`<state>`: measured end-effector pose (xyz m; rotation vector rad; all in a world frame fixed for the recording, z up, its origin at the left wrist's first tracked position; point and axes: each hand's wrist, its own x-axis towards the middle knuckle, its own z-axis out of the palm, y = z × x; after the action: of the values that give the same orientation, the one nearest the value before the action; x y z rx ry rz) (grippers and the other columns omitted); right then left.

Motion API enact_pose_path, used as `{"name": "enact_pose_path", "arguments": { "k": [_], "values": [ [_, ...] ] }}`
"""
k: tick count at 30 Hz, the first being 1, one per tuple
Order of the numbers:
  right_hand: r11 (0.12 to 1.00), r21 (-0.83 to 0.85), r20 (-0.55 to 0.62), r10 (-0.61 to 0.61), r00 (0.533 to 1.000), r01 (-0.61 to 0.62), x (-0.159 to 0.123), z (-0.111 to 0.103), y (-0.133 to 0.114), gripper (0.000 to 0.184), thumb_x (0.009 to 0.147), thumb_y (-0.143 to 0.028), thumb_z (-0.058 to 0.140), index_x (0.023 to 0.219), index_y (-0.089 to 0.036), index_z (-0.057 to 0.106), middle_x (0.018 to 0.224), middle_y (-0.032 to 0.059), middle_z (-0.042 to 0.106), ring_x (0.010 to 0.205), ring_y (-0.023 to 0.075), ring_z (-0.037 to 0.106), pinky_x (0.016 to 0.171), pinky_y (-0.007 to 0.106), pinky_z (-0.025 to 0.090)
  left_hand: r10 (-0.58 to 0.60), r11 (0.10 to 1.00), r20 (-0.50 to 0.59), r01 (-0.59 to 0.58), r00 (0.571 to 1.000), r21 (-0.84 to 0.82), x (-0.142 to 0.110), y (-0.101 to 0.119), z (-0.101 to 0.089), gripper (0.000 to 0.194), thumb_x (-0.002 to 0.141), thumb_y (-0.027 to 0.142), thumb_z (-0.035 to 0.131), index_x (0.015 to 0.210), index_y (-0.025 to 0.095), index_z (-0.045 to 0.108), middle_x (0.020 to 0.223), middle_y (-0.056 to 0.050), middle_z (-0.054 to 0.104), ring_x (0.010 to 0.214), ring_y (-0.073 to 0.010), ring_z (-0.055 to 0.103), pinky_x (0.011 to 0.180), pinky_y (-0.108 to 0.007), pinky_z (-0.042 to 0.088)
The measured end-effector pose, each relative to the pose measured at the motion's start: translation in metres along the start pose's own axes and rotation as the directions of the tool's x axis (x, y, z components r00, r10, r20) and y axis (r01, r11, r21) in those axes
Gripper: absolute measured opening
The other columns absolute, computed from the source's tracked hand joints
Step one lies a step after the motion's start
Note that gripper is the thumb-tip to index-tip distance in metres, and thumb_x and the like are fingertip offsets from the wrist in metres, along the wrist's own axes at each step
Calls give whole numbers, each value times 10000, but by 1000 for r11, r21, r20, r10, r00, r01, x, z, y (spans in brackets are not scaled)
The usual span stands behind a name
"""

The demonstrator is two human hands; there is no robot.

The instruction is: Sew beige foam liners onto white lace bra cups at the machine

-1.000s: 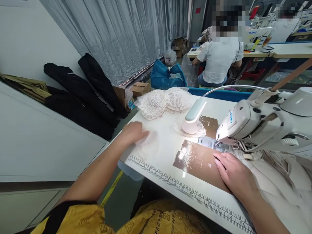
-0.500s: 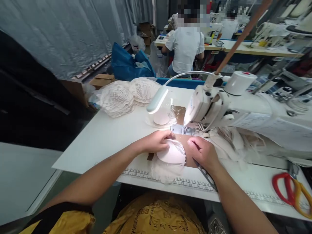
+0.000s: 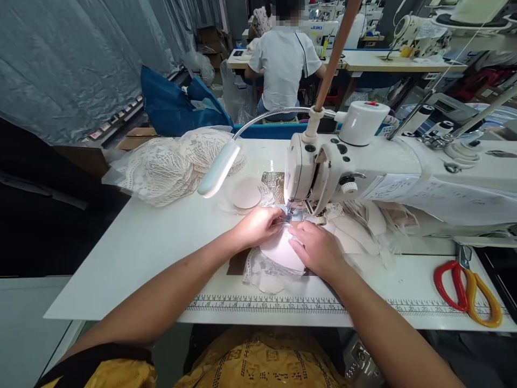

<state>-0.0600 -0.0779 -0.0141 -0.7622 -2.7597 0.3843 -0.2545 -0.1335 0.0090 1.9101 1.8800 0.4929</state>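
Note:
A pale bra cup (image 3: 278, 252) with a lace edge (image 3: 264, 275) lies at the front of the sewing machine (image 3: 311, 170). Its upper edge reaches close to the needle and presser foot (image 3: 289, 211). My left hand (image 3: 262, 225) grips the cup's upper left edge, fingertips beside the foot. From the right, my right hand (image 3: 317, 249) has its thumb and fingers closed on the cup's other edge. The exact fold of fabric between the fingertips is hidden. Another round cup (image 3: 246, 193) with lace rests behind my left hand.
Stacked lace cups (image 3: 161, 170) sit at the table's back left. A lamp (image 3: 220, 168) hangs over the table. More pale fabric pieces (image 3: 355, 229) lie under the machine arm. Red-and-yellow-handled scissors (image 3: 468, 291) are at the right, beyond a printed ruler (image 3: 283, 304). A person (image 3: 283, 67) sits ahead.
My right hand has moved left onto the cup, from which it was apart. The cup and my left hand are now closer to the needle. The head view has shifted right.

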Motion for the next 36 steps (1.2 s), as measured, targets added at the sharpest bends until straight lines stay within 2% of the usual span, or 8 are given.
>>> {"name": "enact_pose_path", "arguments": {
  "k": [4, 6, 8, 11, 16, 21, 28, 36],
  "values": [
    [995, -94, 34, 43, 998, -40, 1, 1, -1, 230, 926, -269, 485, 1015, -242, 695, 909, 33, 657, 750, 170, 549, 655, 291, 345, -45, 964, -109, 71, 993, 256, -8, 6, -8, 177, 891, 160, 462, 982, 151, 614, 831, -56, 661, 706, -186, 620, 577, -259, 442],
    [991, -122, 56, 59, 997, -51, 2, 0, -3, 230, 925, -240, 473, 963, -232, 701, 907, 33, 658, 744, 168, 544, 653, 294, 342, 54, 952, -126, -13, 991, 306, -17, 12, -8, 194, 916, 172, 434, 990, 151, 612, 852, -64, 662, 742, -194, 628, 607, -274, 475],
    [988, -141, 76, 67, 995, -56, 2, -1, -4, 241, 927, -216, 461, 952, -225, 700, 909, 37, 660, 754, 170, 547, 658, 295, 342, 200, 938, -72, -170, 977, 303, -24, 18, -3, 211, 942, 198, 427, 1009, 148, 621, 873, -73, 673, 805, -200, 638, 684, -296, 518],
    [988, -141, 82, 74, 994, -62, 3, -3, -5, 252, 938, -242, 461, 1061, -237, 681, 932, 37, 664, 775, 176, 556, 677, 294, 352, 327, 893, -38, -295, 944, 338, -28, 20, 12, 265, 969, 207, 412, 1073, 98, 629, 1072, -144, 680, 988, -246, 637, 847, -374, 543],
    [985, -150, 100, 98, 990, -82, 6, -5, -6, 282, 932, -271, 485, 1156, -242, 654, 965, 38, 674, 798, 184, 578, 690, 295, 370, 328, 882, -55, -285, 943, 375, -24, 5, 23, 313, 960, 238, 444, 1163, 66, 608, 1249, -180, 622, 1140, -297, 583, 934, -445, 533],
    [980, -163, 106, 129, 986, -111, 10, -4, -8, 282, 929, -277, 481, 1138, -245, 666, 933, 40, 685, 784, 194, 594, 653, 303, 379, 366, 878, -12, -340, 931, 337, -19, -7, 14, 417, 938, 287, 474, 1266, 46, 562, 1331, -202, 568, 1213, -324, 543, 995, -488, 495],
    [975, -161, 68, 166, 984, -153, 12, 3, -9, 301, 919, -295, 509, 1172, -244, 664, 1010, 77, 700, 814, 207, 620, 659, 299, 413, 396, 847, 125, -414, 910, 332, -5, -21, 3, 479, 925, 322, 491, 1318, 51, 544, 1361, -214, 541, 1259, -340, 510, 1029, -490, 450],
    [986, -66, 0, 156, 988, -156, 9, 1, -5, 342, 923, -157, 421, 1149, -179, 677, 945, 85, 711, 730, 184, 606, 638, 273, 431, 444, 805, 157, -469, 882, 363, -10, -8, -10, 310, 916, 136, 454, 1163, 77, 633, 1297, -190, 580, 1206, -306, 519, 1000, -457, 431]
  ]
}}
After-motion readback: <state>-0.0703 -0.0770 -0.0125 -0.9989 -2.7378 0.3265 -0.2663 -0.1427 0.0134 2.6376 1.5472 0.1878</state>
